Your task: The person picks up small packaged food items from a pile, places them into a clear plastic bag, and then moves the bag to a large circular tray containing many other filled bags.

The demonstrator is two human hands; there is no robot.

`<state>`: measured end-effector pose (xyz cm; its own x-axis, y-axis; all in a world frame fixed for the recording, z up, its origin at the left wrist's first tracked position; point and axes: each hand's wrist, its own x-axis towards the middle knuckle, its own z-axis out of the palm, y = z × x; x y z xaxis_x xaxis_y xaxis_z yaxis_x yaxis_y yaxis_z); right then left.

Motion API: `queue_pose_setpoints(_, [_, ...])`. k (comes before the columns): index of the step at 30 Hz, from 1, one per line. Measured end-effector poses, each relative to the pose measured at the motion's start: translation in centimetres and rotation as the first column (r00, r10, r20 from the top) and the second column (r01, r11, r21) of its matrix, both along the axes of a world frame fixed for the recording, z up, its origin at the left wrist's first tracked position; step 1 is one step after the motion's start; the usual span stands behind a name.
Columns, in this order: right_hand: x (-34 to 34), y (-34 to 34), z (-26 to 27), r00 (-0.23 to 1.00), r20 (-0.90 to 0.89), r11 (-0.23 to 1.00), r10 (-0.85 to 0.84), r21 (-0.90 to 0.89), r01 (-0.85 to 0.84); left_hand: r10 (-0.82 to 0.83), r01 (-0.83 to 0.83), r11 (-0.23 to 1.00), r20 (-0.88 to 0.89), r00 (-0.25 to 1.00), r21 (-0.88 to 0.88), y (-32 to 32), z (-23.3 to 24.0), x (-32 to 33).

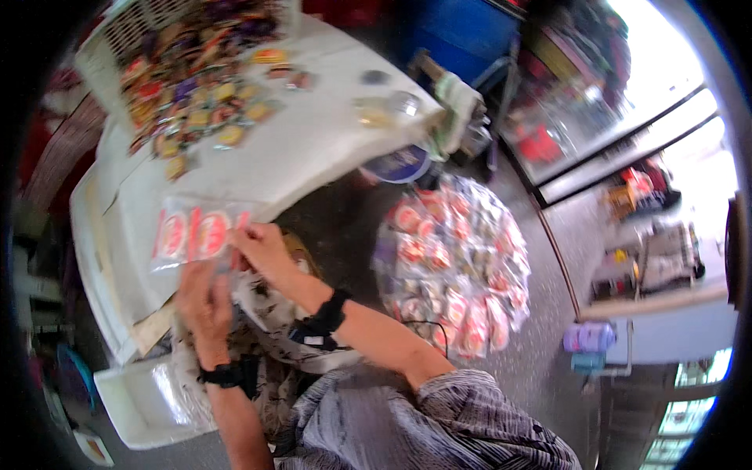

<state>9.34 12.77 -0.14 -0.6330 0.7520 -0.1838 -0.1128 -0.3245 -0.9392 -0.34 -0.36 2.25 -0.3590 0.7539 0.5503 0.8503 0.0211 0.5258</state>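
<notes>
A clear plastic packet with red and white printing (194, 235) lies over the near edge of the white-covered table. My right hand (264, 249) pinches its right end between thumb and fingers. Just below the packet's lower edge is my left hand (205, 299), blurred; whether its fingers grip the plastic cannot be told. Both wrists wear black straps. Many small wrapped packets (200, 106), yellow, red and purple, spread over the table out of a white plastic basket (126, 35).
To the right stands a round pile of clear bags with red and white contents (458, 264). A white plastic bin (155, 405) is at lower left. A clear round container (405, 104) sits near the table's corner, beside a draped cloth (455, 111). A blue barrel (458, 35) stands behind.
</notes>
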Motion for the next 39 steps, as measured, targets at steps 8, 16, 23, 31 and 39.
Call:
queue_pose_setpoints(8, [1.5,-0.7,-1.8,0.993,-0.083,0.996,-0.083,0.025,0.086,0.167,-0.259,0.888,-0.259,0.951,-0.38,3.1,-1.6,-1.4])
queue_pose_setpoints(16, [1.1,-0.8,-1.3,0.982,-0.107,0.955,-0.157,0.237,0.178,0.092,-0.227,0.902,-0.35,0.932,-0.368,2.2,-3.4,-3.8])
queue_pose_setpoints(23, [2.2,1.3,-2.2,0.978,-0.111,0.915,-0.178,0.347,0.206,0.136,-0.139,0.99,-0.218,0.966,0.005,2.4,-2.7,-2.9])
queue_pose_setpoints(31, [24.0,8.3,2.4,0.988,0.131,0.986,-0.086,0.152,0.066,0.235,-0.233,0.969,-0.023,0.972,0.083,1.4,-2.4,-2.5])
queue_pose_setpoints(39, [44.8,6.7,-0.7,0.722,0.422,0.836,-0.548,0.3,0.459,0.212,-0.215,0.976,0.05,0.976,0.042,1.4,-2.3,-2.0])
